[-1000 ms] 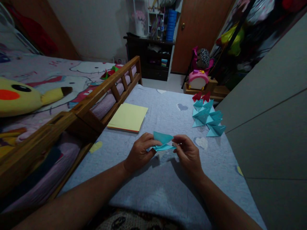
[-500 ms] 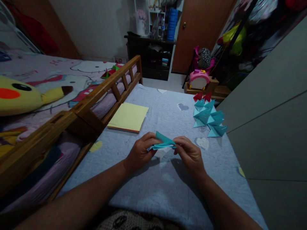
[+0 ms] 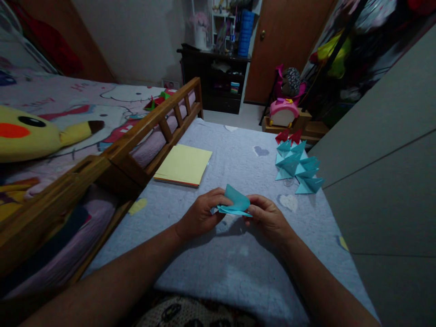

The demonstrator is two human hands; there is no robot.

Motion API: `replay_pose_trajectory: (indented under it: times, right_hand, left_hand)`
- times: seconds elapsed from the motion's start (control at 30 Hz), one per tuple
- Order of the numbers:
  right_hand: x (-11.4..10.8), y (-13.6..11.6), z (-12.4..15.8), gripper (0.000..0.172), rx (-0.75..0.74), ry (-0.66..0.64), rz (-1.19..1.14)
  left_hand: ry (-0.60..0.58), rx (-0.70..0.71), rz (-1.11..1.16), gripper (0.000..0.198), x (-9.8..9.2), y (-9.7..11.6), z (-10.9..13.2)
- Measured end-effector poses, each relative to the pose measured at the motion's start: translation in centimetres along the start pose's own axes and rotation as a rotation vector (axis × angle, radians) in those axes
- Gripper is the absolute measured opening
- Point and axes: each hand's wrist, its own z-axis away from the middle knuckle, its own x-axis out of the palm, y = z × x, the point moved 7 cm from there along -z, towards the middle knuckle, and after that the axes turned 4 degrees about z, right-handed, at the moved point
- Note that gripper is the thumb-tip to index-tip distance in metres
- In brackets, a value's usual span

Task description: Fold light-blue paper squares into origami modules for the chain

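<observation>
A folded sheet of turquoise origami paper (image 3: 236, 200) is held just above the bed, one flap standing up and the lower layers flat. My left hand (image 3: 203, 212) grips its left end, fingers on top and thumb below. At the right end my right hand (image 3: 267, 217) pinches the paper's edge between thumb and fingers. Beyond my left hand lies a stack of square paper (image 3: 184, 164), pale yellow on top with red and orange edges beneath. Several turquoise folded paper pieces (image 3: 289, 161) stand clustered to the right, with red folded pieces (image 3: 288, 136) behind them.
A wooden bed rail (image 3: 153, 122) runs along the left side. Past it a yellow plush toy (image 3: 30, 136) lies on a pink bedspread. A pale cabinet (image 3: 391, 181) borders the right. A pink toy case (image 3: 284, 112) and a dark shelf unit (image 3: 213, 81) stand beyond the far edge.
The paper's raised flap has opened wider and stands more upright. My right hand has shifted its fingers along the right edge. My left hand has moved slightly to the right.
</observation>
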Motion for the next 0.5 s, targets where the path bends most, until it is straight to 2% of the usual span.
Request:
replay_pose_trajectory:
  times: [0.1, 0.27, 0.5]
  right_hand:
    - [0.1, 0.4, -0.2, 0.035, 0.043, -0.018, -0.003]
    - [0.8, 0.3, -0.2, 0.037, 0.052, -0.122, 0.036]
    - [1.2, 0.5, 0.0, 0.035, 0.081, -0.198, 0.015]
  left_hand:
    - [-0.037, -0.026, 0.014, 0.009, 0.2, -0.1, -0.1]
    - [-0.078, -0.039, 0.054, 0.01, 0.4, 0.0, -0.3]
    - [-0.089, -0.092, 0.128, 0.011, 0.5, -0.2, -0.4]
